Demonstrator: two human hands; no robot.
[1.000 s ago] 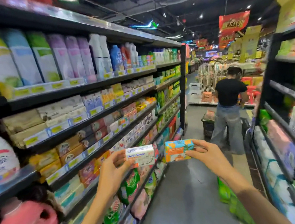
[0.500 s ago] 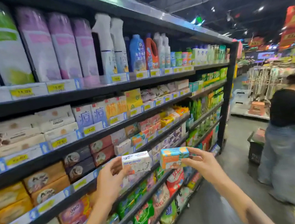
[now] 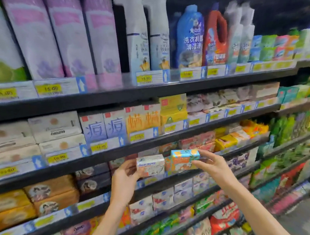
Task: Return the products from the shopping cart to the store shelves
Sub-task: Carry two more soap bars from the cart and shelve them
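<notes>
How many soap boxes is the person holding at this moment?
2. A white soap box in the left hand, and an orange-and-blue soap box in the right hand, side by side before the shelf. None looks hidden.

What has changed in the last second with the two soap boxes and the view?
The view turned from the aisle to face the shelves, and both boxes came up close to the soap shelf. The left hand still holds the white box, the right hand the blue-orange box.

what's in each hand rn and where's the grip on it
The left hand holds a white soap box by its left end. The right hand pinches an orange and blue soap box at its right end.
</notes>
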